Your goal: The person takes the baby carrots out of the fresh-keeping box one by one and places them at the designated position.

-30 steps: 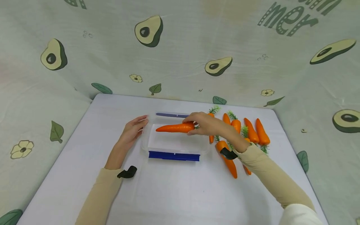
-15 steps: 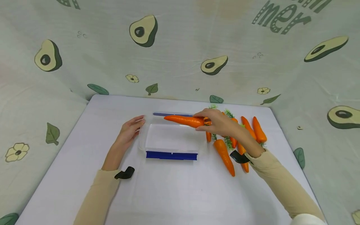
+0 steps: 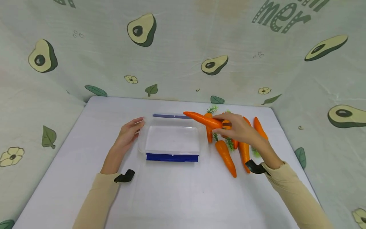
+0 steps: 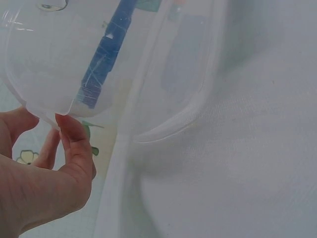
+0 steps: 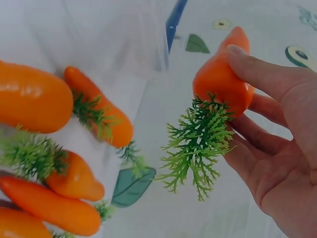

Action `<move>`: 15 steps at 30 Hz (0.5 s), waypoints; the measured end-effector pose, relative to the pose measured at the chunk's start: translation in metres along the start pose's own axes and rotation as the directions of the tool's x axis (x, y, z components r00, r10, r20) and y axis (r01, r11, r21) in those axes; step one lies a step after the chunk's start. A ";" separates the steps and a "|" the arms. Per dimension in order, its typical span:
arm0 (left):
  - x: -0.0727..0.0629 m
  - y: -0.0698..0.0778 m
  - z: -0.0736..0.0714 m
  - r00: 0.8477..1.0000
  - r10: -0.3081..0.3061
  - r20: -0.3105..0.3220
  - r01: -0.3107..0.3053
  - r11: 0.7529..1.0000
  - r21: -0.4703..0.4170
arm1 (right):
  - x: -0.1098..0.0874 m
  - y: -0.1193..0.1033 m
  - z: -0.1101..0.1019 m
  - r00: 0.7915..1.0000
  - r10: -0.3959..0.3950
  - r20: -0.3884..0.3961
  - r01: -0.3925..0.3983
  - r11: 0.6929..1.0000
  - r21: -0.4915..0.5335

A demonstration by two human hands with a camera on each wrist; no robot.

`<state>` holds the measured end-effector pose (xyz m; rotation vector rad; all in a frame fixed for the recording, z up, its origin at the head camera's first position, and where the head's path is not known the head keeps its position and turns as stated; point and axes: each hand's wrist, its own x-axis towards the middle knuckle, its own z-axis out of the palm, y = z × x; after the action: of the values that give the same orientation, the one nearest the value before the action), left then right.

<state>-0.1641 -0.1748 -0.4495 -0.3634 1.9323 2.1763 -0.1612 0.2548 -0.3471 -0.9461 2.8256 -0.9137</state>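
A clear plastic box (image 3: 172,140) with blue side clips stands on the white table, its bottom bare. My left hand (image 3: 129,133) pinches its left rim between thumb and fingers; the left wrist view shows the same hand (image 4: 49,168) at the box edge. Up off the table to the right of the box, my right hand (image 3: 237,128) grips an orange carrot (image 3: 201,119) near its thick end, the tip pointing left. In the right wrist view, green leafy tops hang from that carrot (image 5: 220,82) below the thumb of my right hand (image 5: 282,114).
Several more carrots lie on the table right of the box, partly under my right hand; one carrot (image 3: 226,158) lies nearest the front. The white table (image 3: 171,194) meets a cloth wall (image 3: 177,57) printed with avocados at the back.
My right hand has lifted the carrot up out of the box and carried it right, toward the other carrots. My left hand keeps its place on the box rim. The head view has shifted slightly.
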 end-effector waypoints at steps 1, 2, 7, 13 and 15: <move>0.000 0.000 -0.001 1.000 0.002 0.003 -0.002 1.000 -0.002 | -0.003 0.002 0.000 1.000 0.011 -0.006 -0.011 1.000 -0.009; 0.000 0.000 -0.001 1.000 0.002 0.004 -0.002 1.000 -0.005 | -0.006 0.005 -0.001 1.000 0.026 -0.011 -0.026 1.000 -0.011; 0.001 -0.001 -0.002 1.000 -0.005 0.003 0.005 1.000 -0.004 | -0.022 0.017 -0.003 0.992 0.119 -0.045 -0.118 0.993 0.029; 0.002 -0.001 -0.002 1.000 -0.011 0.002 0.011 1.000 0.010 | -0.045 0.033 -0.006 0.984 0.135 -0.117 -0.129 0.990 0.058; 0.003 0.000 -0.002 1.000 -0.017 0.001 0.017 1.000 0.000 | -0.054 0.037 -0.007 0.979 0.149 -0.137 -0.144 0.989 0.047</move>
<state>-0.1663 -0.1764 -0.4509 -0.3775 1.9222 2.1656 -0.1391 0.3123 -0.3693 -0.6844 2.9336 -1.0492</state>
